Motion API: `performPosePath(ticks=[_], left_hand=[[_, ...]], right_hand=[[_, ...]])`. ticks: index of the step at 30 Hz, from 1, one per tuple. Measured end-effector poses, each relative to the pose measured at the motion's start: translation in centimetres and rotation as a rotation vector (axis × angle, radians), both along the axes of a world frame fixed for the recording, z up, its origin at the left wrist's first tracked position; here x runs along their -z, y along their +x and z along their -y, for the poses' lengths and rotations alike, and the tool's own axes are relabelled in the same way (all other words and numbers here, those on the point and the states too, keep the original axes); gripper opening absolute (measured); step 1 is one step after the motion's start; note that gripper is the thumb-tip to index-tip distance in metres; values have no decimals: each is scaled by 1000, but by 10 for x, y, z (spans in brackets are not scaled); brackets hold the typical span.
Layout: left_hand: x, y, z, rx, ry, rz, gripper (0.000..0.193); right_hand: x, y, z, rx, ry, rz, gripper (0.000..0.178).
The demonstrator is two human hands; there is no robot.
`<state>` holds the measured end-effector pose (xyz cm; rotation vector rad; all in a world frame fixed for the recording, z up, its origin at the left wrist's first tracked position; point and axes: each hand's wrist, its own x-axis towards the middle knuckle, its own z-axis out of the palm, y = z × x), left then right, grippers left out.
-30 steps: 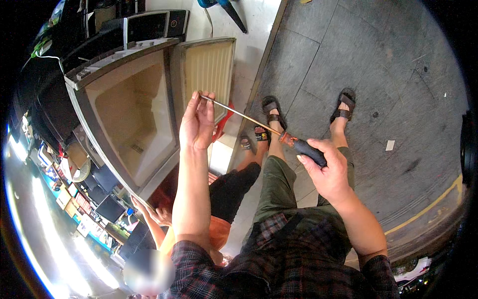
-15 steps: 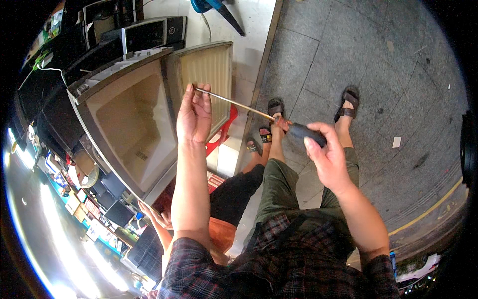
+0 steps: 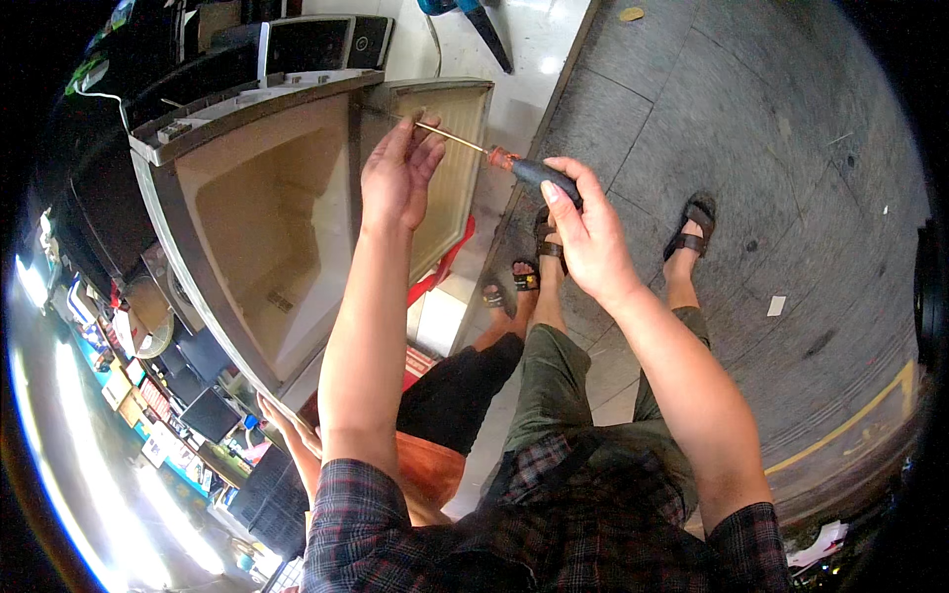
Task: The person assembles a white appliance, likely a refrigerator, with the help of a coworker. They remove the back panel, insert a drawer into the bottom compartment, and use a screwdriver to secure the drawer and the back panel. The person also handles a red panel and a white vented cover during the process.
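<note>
My right hand [image 3: 585,229] grips the black and orange handle of a long screwdriver [image 3: 514,164]. Its thin metal shaft runs left to my left hand [image 3: 397,176], whose fingers pinch the shaft near the tip. Both hands hover beside the hinge side of a beige open cabinet [image 3: 259,208], between its hollow body and its open ribbed door [image 3: 457,168]. The tip itself is hidden behind my left fingers.
Another person in an orange top and black trousers [image 3: 450,395] crouches below the cabinet, hand [image 3: 282,415] near its lower edge. Black electronic boxes [image 3: 306,44] stand behind the cabinet. A red stool [image 3: 435,272] sits under the door. Grey paving [image 3: 751,128] lies right.
Both hands have risen and moved toward the top of the cabinet's hinge side, carrying the screwdriver with them. My right hand came closer to my left.
</note>
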<state>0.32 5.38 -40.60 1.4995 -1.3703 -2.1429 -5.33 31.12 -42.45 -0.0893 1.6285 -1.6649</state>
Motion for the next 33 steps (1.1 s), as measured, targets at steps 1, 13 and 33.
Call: performPosePath(ticks=[1, 13, 33], left_hand=[[1, -1, 2, -1, 3, 2, 29], [13, 1, 17, 19, 9, -15, 27], [14, -7, 18, -25, 20, -6, 27]], right_hand=[[0, -1, 3, -1, 9, -7, 30], [2, -3, 14, -10, 47, -19, 29], [9, -18, 21, -10, 39, -120, 30]])
